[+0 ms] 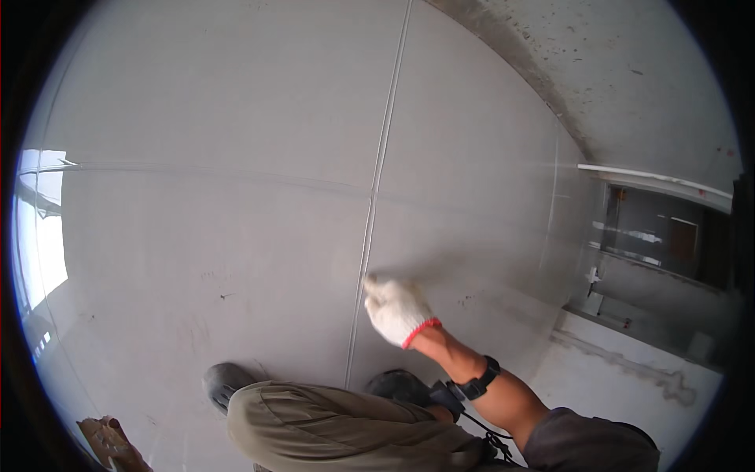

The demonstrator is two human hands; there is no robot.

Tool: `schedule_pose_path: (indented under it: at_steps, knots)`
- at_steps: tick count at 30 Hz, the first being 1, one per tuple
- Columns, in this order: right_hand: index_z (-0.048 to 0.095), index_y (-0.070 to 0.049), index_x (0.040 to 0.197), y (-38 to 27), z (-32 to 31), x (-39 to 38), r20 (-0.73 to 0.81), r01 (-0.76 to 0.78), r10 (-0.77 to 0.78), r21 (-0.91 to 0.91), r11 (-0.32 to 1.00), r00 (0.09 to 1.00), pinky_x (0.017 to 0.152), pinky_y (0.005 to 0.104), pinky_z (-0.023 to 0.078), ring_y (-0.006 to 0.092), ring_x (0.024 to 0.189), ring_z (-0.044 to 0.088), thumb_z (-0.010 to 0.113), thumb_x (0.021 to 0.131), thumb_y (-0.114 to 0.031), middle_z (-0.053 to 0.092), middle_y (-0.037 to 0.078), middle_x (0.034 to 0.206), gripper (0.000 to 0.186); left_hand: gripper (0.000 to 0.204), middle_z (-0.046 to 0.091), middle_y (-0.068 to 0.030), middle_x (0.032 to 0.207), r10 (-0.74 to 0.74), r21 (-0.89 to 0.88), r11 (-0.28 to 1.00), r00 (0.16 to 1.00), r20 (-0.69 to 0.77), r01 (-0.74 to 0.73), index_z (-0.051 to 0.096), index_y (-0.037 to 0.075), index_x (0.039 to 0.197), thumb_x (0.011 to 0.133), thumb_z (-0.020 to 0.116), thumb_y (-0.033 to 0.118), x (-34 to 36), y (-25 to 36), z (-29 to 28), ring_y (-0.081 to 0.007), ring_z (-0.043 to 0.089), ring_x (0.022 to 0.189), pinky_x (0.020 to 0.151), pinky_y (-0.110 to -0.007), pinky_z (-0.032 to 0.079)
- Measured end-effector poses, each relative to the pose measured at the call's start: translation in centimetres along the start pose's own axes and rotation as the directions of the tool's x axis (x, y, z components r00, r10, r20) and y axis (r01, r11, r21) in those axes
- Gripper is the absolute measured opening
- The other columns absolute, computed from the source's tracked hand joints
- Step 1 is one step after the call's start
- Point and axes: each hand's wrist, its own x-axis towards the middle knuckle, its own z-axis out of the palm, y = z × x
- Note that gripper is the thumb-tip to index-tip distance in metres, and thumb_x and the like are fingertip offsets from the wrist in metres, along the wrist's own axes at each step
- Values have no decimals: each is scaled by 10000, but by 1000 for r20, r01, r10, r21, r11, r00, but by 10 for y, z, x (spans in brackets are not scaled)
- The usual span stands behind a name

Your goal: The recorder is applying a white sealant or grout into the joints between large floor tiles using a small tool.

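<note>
My right hand point(397, 311), in a white knit glove with a red cuff, is over large grey tiles point(197, 236), its fingertips at a long vertical joint point(384, 126). The fingers are bent and closed, with one reaching toward the joint; whether they hold anything is hidden. A black band point(480, 377) circles that forearm. My left hand is not in view. Below are my olive-trousered leg point(330, 425) and two dark shoes point(228, 385). A small black device point(440, 393) with a cable shows behind my right forearm.
A rough concrete strip point(550, 63) borders the tiles at upper right. At right are a white pipe point(653, 177), a recessed dark opening point(661, 228) and a pale ledge point(621, 358). Torn brown material point(110, 440) lies at lower left. Bright reflections appear at far left.
</note>
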Motion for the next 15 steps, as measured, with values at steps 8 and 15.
schedule_pose_path:
  at_steps: [8,15]
  knots:
    - [705,-164,1411,61,3,-64,502,-108,-17,219,970,865,847,373,602,239,878,752,641,980,-258,789,161,1202,446,462,588,-236,1498,17,-70,997,990,-137,-26,543,-106,1432,1105,509,219,-4,-5,46,-339,576,1383,1234,-476,410]
    - [667,-102,1453,66,-31,-56,270,-135,2,476,869,963,626,286,535,79,616,546,682,995,-186,792,35,1027,467,479,594,-246,1485,70,-31,996,961,-268,-81,536,-112,1440,1083,549,207,-21,-19,29,-363,580,1373,1214,-498,433]
